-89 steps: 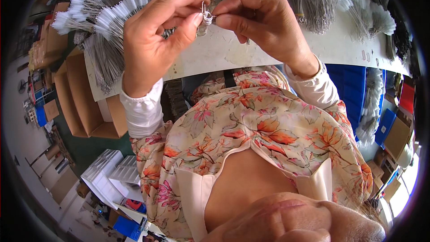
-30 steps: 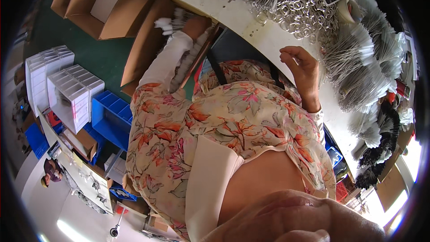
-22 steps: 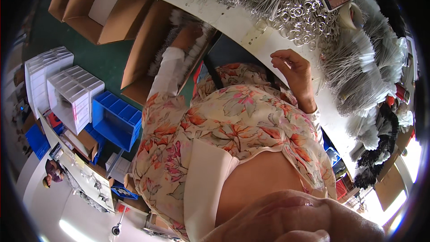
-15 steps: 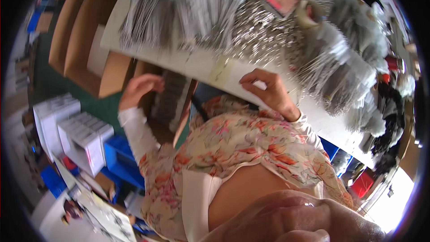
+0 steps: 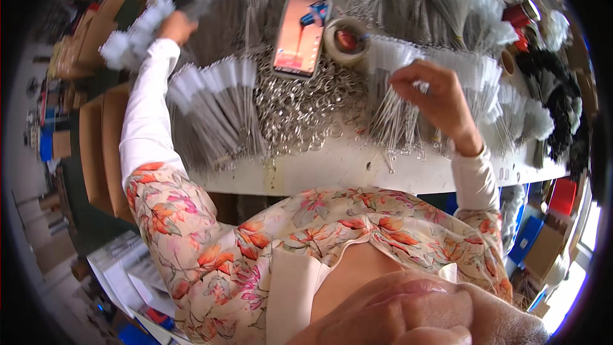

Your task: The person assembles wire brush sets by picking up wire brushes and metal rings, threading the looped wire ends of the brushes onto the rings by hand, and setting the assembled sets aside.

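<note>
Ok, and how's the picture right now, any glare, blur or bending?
Head view: glare washes out the lower right rim; head view: the table's front edge bows with the fisheye; head view: the left hand and nearby brushes look soft, while metal rings glint.

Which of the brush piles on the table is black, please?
The black pile at the far right; the brushes by the right hand and elsewhere have whitish bristles.

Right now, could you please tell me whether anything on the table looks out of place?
The lit phone looks odd: it sits slightly askew by the loose metal rings, beside a tape roll, a personal device amid wire brushes. I see no clear damage.
</note>
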`<act>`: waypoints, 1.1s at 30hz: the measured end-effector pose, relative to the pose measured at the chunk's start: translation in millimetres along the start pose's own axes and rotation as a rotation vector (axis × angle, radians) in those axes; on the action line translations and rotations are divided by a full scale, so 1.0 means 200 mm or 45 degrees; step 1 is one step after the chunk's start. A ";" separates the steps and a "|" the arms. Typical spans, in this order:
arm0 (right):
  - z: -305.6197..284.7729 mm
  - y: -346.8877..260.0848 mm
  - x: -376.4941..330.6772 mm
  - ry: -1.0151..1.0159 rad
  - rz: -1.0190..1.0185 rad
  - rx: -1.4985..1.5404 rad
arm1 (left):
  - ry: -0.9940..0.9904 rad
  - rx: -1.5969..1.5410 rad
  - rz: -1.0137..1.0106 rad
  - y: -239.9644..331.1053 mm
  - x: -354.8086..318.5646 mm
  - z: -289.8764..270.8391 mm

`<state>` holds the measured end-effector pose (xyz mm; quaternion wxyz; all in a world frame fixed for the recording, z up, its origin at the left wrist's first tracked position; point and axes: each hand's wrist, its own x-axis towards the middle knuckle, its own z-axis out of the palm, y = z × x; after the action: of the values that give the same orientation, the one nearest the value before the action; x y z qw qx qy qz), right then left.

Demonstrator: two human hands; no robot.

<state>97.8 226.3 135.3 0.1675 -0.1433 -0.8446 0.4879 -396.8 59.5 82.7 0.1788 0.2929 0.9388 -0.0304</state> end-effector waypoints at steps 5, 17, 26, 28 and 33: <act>-0.25 0.23 0.31 0.122 0.028 -0.220 | 0.076 0.397 -0.019 0.07 0.11 0.12; -0.14 0.84 1.24 0.152 0.588 -0.496 | 0.864 -0.037 0.179 -0.10 0.09 -0.10; -0.23 1.06 1.29 -0.269 -0.392 -1.454 | 0.258 -1.031 0.596 0.63 -0.30 -0.26; -0.36 1.20 1.27 0.005 -0.768 -1.703 | 0.281 -0.739 0.679 0.77 -0.21 -0.12; -0.29 0.44 1.10 0.637 0.100 -0.365 | 0.491 -0.487 0.744 0.67 -0.08 0.04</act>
<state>-69.1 403.0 118.1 0.3297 -0.3140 -0.8313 0.3190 -307.1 160.7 87.7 0.0516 0.5093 0.8210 0.2527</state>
